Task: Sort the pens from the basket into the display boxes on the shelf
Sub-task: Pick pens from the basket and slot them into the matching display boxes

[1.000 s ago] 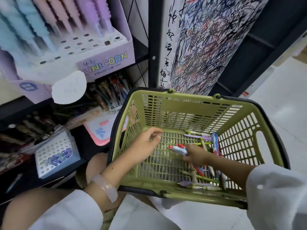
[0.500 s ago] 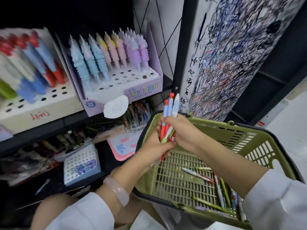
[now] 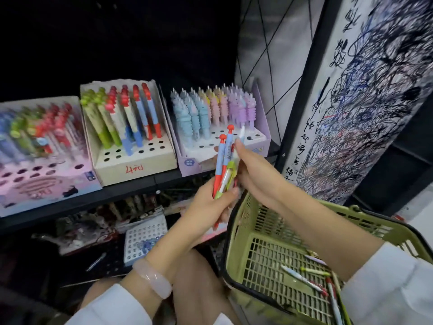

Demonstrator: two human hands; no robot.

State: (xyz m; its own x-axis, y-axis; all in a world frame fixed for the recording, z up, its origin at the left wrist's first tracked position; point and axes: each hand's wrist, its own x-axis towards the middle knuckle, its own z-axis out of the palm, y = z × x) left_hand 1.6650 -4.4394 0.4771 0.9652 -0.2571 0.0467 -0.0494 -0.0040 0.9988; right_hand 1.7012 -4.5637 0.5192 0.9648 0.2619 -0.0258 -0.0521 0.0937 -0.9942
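Note:
My left hand point(image 3: 206, 207) grips a bunch of pens point(image 3: 225, 165) upright by their lower ends, red-capped tips up. My right hand point(image 3: 253, 170) holds the same bunch from the right side, fingers around the upper shafts. Both hands hover above the left rim of the green basket point(image 3: 236, 231), where several loose pens point(image 3: 311, 277) lie on the mesh bottom. On the shelf stand three display boxes: a cream box point(image 3: 138, 165) with red, blue and green pens, a lilac unicorn box point(image 3: 194, 160) with pastel pens just behind the bunch, and a pink box point(image 3: 46, 184) at the left.
The black shelf edge point(image 3: 131, 188) runs under the boxes. Below it lie packaged goods and a small white perforated box point(image 3: 145, 238). A scribbled test-paper pillar point(image 3: 365, 102) rises at the right behind the basket. My knees are under the hands.
My hands left the basket bottom with a bunch of pens and raised it toward the shelf. The view tilted up and left, bringing the cream and pink boxes into sight.

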